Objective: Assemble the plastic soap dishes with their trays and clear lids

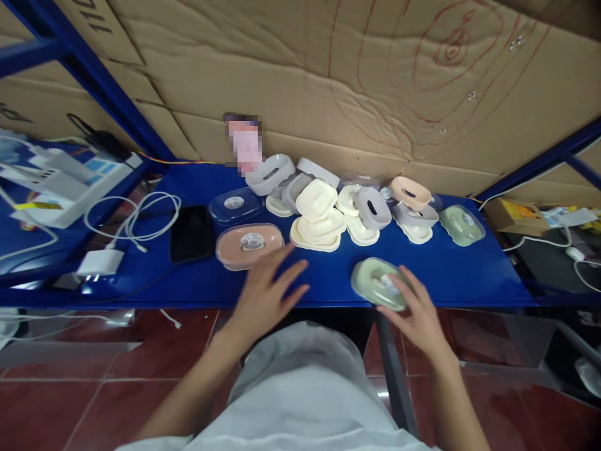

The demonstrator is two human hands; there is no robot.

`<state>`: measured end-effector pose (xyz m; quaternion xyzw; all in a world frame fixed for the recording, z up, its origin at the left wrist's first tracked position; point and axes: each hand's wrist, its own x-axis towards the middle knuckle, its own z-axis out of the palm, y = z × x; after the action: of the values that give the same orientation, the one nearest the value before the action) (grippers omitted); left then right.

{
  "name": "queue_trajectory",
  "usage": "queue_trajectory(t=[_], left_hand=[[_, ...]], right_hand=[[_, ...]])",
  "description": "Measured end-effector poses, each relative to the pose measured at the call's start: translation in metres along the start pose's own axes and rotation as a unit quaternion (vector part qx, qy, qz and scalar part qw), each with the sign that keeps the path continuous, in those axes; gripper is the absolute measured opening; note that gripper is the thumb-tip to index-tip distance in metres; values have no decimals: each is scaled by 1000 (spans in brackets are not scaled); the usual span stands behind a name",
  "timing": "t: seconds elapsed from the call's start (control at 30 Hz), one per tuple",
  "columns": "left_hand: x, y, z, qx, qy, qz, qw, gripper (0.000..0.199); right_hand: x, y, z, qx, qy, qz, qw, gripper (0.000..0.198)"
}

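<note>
My right hand (416,307) grips the right end of a green soap box (373,282) with a clear lid and a white label, near the shelf's front edge. Its thumb is at the near side and its fingers lie over the top. My left hand (270,288) is open with fingers spread, holding nothing, just in front of a pink soap box (239,247) with a clear lid. Whether its fingertips touch that box I cannot tell. Behind the hands lie cream soap box parts (319,228) in a stack, and grey slotted trays (373,208).
A blue soap box (237,205) and another green soap box (462,225) flank the pile. A peach tray (410,193) rests on top at right. A black phone (191,233), white charger (101,262) and cable lie left. Cardboard (305,81) walls the back of the blue shelf (319,282).
</note>
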<state>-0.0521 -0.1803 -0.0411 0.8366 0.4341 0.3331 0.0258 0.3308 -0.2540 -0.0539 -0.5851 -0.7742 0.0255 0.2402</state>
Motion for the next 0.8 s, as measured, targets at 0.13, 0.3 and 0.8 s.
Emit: queue_trajectory(t=[0.13,0.3,0.8], left_hand=[[-26,-45,-42,110,45,-106,987,52],[-41,-55,-48,99,0,-88,991,46],[-37,-10,-10,8,6,10,1000,39]], right_hand=[[-32,75,-32,-106,124,179,970,78],[-23,160,-51,-194,191,321,907,95],[72,194,-54,-151,177,315,920,97]])
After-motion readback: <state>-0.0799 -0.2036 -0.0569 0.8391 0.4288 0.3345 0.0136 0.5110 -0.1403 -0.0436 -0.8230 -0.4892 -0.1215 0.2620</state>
